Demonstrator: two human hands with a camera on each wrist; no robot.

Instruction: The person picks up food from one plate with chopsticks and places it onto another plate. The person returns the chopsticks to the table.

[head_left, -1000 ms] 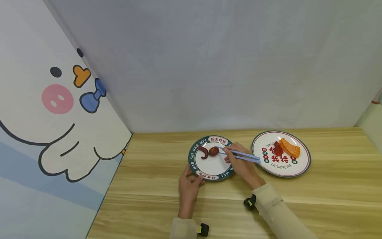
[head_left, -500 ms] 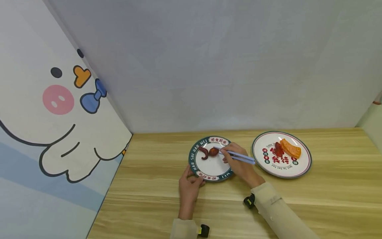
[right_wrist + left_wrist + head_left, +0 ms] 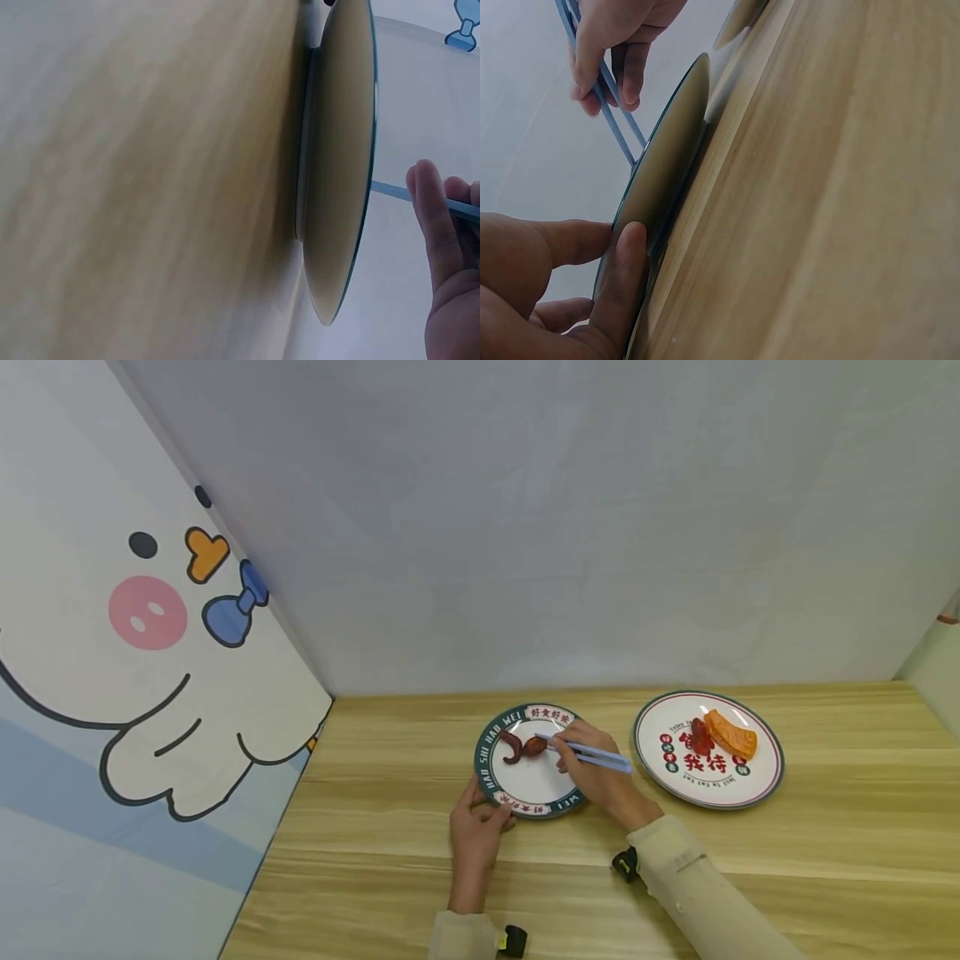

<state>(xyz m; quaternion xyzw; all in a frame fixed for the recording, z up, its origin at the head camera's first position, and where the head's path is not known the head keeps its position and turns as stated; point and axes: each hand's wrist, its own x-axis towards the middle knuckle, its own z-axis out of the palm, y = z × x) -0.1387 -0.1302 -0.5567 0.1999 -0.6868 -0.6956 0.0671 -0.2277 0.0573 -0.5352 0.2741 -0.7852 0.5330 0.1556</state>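
Observation:
My left hand (image 3: 476, 831) grips the near-left rim of a white plate with a dark green lettered border (image 3: 528, 789). In the left wrist view its thumb and fingers (image 3: 577, 244) pinch that rim from both sides. Light blue chopsticks (image 3: 600, 758) are held in my right hand (image 3: 603, 772), above the plate's right side. Their tips touch a small, round reddish-brown food piece (image 3: 535, 746) on the plate. Just left of it, against it or very close, lies a dark red curled piece like a tentacle (image 3: 512, 747). The right wrist view shows the plate's underside (image 3: 341, 165), hiding the food.
To the right stands a second white plate with red characters (image 3: 701, 785), bearing an orange slice (image 3: 731, 735) and a red food piece (image 3: 701, 737). Both plates rest on a wood-grain table (image 3: 375, 827). A pale wall (image 3: 562, 527) rises behind, a cartoon-printed panel (image 3: 60, 710) at left.
My right hand and the chopsticks have shifted slightly left, their tips closer together. The round piece has moved slightly left towards the curled piece. My left hand keeps its hold on the rim.

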